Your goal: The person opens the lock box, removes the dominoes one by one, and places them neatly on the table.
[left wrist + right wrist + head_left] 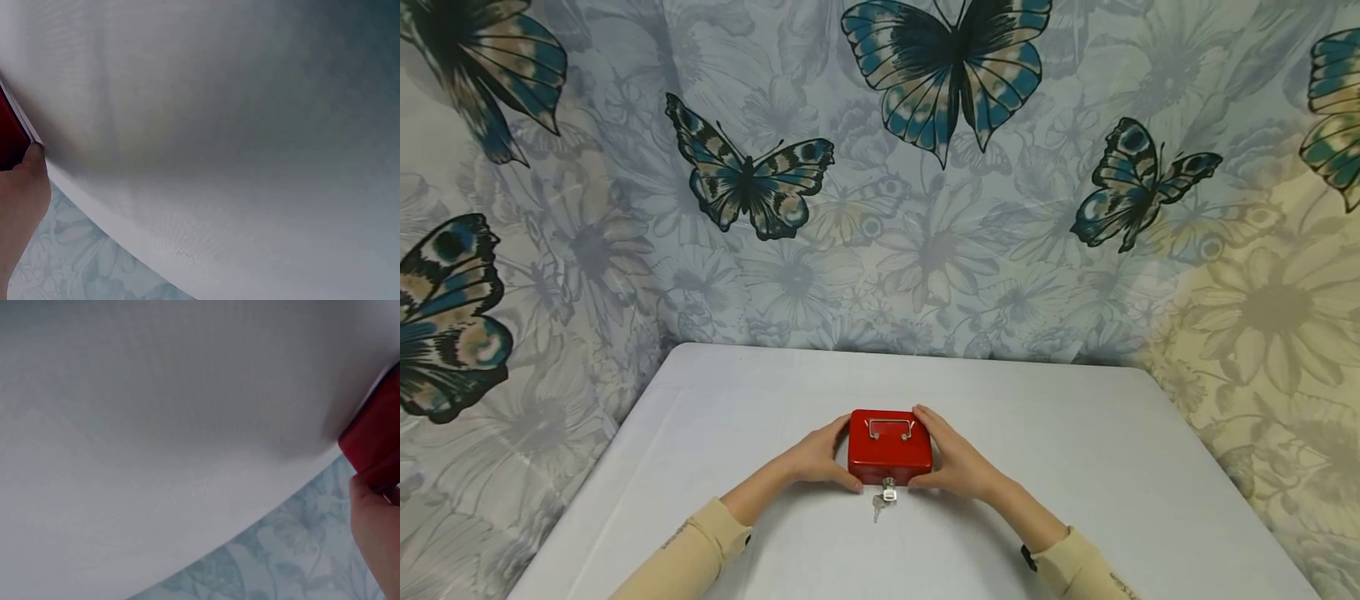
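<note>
A small red cash box (889,450) with a thin metal handle (891,423) folded on its lid sits on the white table. From its front hangs a silver lock piece (890,492), with a small key (877,507) beside it. My left hand (816,454) grips the box's left side, thumb at the front corner and fingers toward the back. On the opposite side, my right hand (958,462) holds it the same way. Only part of the box (11,134) and a thumb show in the left wrist view. The right wrist view catches a red corner (372,434) by my thumb.
The white table (737,392) spreads out around the box. Behind and beside it hangs patterned fabric (925,250) with large butterflies and flowers, close to the table's back edge.
</note>
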Available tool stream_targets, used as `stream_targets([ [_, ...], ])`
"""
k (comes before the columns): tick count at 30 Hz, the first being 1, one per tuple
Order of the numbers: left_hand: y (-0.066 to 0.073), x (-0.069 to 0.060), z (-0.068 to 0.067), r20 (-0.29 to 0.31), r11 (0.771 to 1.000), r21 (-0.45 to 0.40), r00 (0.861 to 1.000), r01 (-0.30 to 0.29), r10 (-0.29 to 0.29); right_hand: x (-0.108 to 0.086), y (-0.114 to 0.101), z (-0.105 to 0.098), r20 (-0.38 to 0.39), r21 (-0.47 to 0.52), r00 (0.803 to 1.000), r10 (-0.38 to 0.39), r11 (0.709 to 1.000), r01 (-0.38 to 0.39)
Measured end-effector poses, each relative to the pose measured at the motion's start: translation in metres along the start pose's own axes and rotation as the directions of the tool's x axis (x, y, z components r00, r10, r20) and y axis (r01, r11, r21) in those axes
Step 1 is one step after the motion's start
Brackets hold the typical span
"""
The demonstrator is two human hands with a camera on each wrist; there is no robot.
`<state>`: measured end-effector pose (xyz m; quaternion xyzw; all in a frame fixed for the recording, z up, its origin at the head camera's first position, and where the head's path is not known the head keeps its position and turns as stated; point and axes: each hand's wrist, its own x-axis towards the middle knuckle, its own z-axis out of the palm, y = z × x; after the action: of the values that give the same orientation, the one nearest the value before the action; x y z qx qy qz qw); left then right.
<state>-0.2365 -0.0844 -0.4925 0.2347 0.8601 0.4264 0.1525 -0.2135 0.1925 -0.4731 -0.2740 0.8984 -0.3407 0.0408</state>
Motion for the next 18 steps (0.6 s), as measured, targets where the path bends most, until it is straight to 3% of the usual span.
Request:
stream_targets([
  [18,0.0012,-0.0002,-0.0007,-0.004,1.000,-0.001,1.000,0.030,-0.030,0.0016,0.0040,-0.0028,-0.043,-0.040,0.998,-0.038,0.999,0.037],
])
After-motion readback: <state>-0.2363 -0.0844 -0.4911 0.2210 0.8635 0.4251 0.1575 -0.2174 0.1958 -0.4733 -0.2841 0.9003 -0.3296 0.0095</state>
